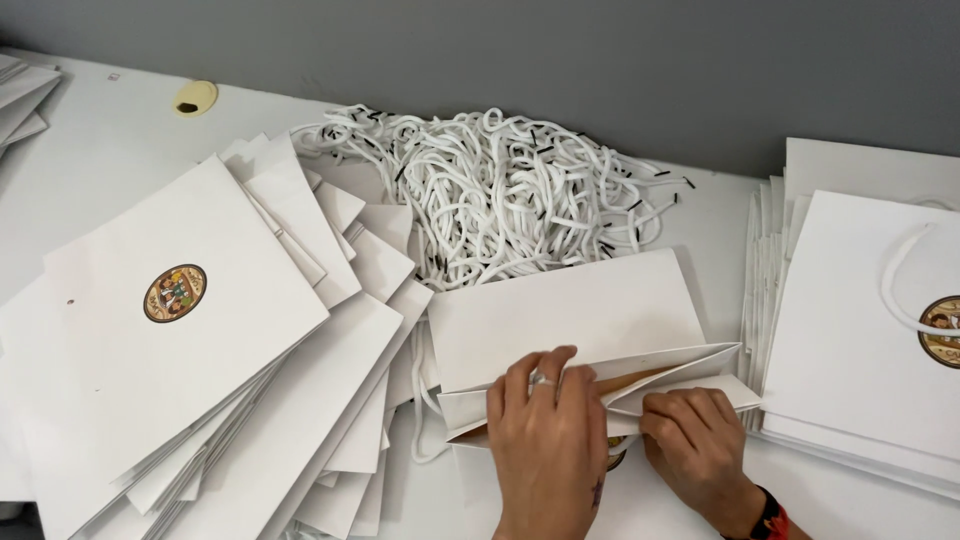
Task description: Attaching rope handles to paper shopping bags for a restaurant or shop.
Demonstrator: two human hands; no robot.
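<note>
The paper bag (570, 325), light and crease-prone, is pinched at its open top by left hand (545, 425) and right hand (695, 445); best gripped at the folded rim.

White worktop (90, 150). Fanned stack of flat white bags (230, 380) at left, heap of white cord handles (500, 190) by grey wall (600, 60), stack of finished bags (860, 330) at right, yellow disc (195, 97) far left.

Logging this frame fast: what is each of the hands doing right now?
Left hand: fingers curled, pressing on the open top edge of the white paper bag.
Right hand: fingers bent, gripping the bag's folded side flap.
</note>
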